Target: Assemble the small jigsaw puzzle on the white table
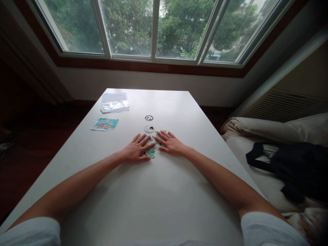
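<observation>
the left hand (137,149) lies palm down, fingers spread, over the left part of a patch of small coloured pieces (151,153); the right hand (173,144) lies flat and spread over the right part. neither grips anything. the pieces, probably jigsaw ones, sit midway between the left and right edges of the tabletop (151,198). just past them, toward the far edge, are two round things (148,129). a picture (105,124) lies near the left edge, a plastic bag (115,104) by the far left corner.

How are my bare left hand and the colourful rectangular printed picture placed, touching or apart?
Apart: the head view shows white tabletop between your left hand and the picture.
</observation>
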The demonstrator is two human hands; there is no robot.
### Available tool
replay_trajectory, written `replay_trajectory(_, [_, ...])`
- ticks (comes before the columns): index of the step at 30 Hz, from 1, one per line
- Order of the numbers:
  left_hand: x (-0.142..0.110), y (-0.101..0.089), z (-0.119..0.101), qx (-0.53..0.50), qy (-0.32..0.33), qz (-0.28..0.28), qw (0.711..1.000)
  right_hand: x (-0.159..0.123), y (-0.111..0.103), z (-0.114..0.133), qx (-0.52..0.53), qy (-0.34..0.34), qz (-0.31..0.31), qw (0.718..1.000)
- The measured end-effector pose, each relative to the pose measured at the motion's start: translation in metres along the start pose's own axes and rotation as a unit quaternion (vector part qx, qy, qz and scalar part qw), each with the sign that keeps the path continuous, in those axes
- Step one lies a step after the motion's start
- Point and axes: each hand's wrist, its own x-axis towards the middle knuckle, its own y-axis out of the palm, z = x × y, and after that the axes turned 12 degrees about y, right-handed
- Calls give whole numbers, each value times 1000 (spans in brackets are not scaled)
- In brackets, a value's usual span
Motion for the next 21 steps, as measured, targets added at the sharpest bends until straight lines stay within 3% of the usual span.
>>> replay_trajectory(13, [27,16,-9,14,-37,-25,999,-5,4,-24,-7,56,-5,998])
replay_trajectory(21, [29,13,-10,0,-48,-46,998,-7,5,-26,-7,52,-16,998])
